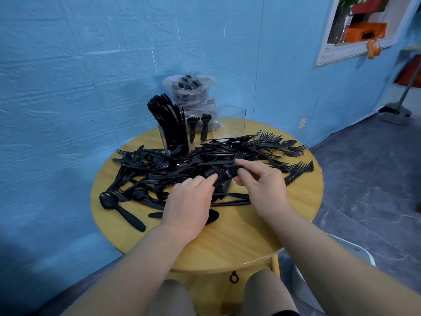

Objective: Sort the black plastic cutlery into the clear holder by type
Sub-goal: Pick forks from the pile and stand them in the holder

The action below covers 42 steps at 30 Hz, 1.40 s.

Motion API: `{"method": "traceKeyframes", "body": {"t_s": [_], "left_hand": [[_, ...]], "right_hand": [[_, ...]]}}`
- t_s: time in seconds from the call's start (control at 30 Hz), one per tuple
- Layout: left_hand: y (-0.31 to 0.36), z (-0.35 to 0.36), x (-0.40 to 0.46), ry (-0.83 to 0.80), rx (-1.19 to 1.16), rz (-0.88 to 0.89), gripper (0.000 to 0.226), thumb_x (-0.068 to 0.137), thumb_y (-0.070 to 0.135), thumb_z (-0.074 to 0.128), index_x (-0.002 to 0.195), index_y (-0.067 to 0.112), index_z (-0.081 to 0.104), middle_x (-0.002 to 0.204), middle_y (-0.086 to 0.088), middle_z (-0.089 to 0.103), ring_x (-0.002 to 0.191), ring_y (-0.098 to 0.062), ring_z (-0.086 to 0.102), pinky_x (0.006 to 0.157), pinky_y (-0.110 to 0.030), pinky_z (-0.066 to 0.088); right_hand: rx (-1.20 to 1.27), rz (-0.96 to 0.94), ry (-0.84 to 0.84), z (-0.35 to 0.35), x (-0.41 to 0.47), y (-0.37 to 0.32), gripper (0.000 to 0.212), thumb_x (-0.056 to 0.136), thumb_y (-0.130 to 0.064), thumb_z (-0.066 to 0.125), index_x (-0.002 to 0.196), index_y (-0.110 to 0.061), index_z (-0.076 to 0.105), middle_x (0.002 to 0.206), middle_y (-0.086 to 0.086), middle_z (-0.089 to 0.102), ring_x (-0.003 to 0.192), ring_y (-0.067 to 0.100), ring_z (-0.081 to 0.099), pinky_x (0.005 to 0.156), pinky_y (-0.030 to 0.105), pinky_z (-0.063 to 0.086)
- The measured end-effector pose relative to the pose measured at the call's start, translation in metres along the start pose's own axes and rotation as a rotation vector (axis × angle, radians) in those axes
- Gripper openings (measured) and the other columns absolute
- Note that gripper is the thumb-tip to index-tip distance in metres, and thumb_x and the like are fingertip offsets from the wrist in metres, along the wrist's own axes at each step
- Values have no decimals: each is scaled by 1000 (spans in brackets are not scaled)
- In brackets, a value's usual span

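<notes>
Cutlery pile [173, 165], right hand [262, 181] pinching fork [230, 172], left hand [189, 201] flat

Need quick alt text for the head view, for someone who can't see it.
Both hands, left hand and right hand, pick at a heap of black cutlery on a round wooden table; behind stands the partly filled clear holder.

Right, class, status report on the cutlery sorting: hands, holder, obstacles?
Left hand flat on pile. Right hand pinching fork. Holder partly filled. Cutlery tangled.

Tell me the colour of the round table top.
The table top is light yellowish wood grain, seen in the head view.
</notes>
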<state>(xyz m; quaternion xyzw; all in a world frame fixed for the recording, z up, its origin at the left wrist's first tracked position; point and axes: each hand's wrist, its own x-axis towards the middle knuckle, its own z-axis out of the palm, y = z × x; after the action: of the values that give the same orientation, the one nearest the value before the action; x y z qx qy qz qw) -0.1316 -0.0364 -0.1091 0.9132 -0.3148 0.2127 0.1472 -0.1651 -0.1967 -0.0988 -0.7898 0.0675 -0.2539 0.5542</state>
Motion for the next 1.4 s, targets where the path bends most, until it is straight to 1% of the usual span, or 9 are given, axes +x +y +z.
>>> {"method": "traceKeyframes", "body": {"t_s": [0.23,0.37,0.53,0.67,0.8,0.97,1.13,1.27,1.4], "left_hand": [[-12,-25,42,131,-46,73,32,93,9,52,124,11,62,89,-2,65,77,-23,61,65,-33,50],[-33,-42,77,164,37,-25,41,95,25,42,134,18,52,121,-1,61,115,-21,50,98,-33,38],[-71,-43,103,103,140,-96,48,97,23,49,144,17,40,144,0,44,129,-23,35,106,-40,34],[-85,-27,111,-40,134,-69,52,100,25,42,150,18,26,153,3,30,138,-18,26,113,-34,26],[-100,-11,116,-71,151,-83,55,99,25,42,150,18,24,154,3,27,140,-18,23,115,-36,25],[-109,-1,115,-90,152,-76,54,98,26,44,149,16,29,151,3,34,136,-19,28,111,-39,31],[-101,-6,106,-46,83,-65,47,98,25,44,144,21,39,147,7,40,132,-18,33,108,-36,31],[-78,-12,90,-98,-20,-54,38,100,28,37,135,27,52,139,13,48,127,-13,37,104,-31,32],[-59,-10,73,-230,-66,-50,34,101,32,35,128,32,57,132,16,52,120,-11,41,97,-25,35]], "right_hand": [[334,61,-39,-4,30,-46,27,92,-4,56,83,-26,69,72,-3,72,73,10,69,72,20,56],[162,-100,137,-6,65,-60,20,93,-12,57,95,-26,71,80,-9,72,80,3,67,78,14,51],[-164,-524,309,6,127,-66,22,90,-9,58,107,-7,72,97,-5,67,89,-3,56,82,-1,37],[-383,-676,230,43,163,-49,23,88,-8,56,104,-3,72,103,14,70,90,26,68,85,25,51],[-470,-673,45,74,180,-34,24,88,-10,56,104,-6,73,99,14,70,86,33,66,76,39,55],[-791,-612,-296,83,184,-25,48,87,-28,34,125,-19,61,110,-1,67,109,31,43,92,44,41],[-624,-527,-195,55,164,-35,43,91,-14,40,131,-21,56,121,-3,63,114,24,39,89,25,31],[-637,-401,-226,15,125,-23,38,89,1,45,116,-15,66,107,0,68,107,22,51,90,33,42],[-765,-263,-316,-13,90,0,36,91,-3,44,115,-17,67,108,-3,68,107,18,54,88,30,46]]}}
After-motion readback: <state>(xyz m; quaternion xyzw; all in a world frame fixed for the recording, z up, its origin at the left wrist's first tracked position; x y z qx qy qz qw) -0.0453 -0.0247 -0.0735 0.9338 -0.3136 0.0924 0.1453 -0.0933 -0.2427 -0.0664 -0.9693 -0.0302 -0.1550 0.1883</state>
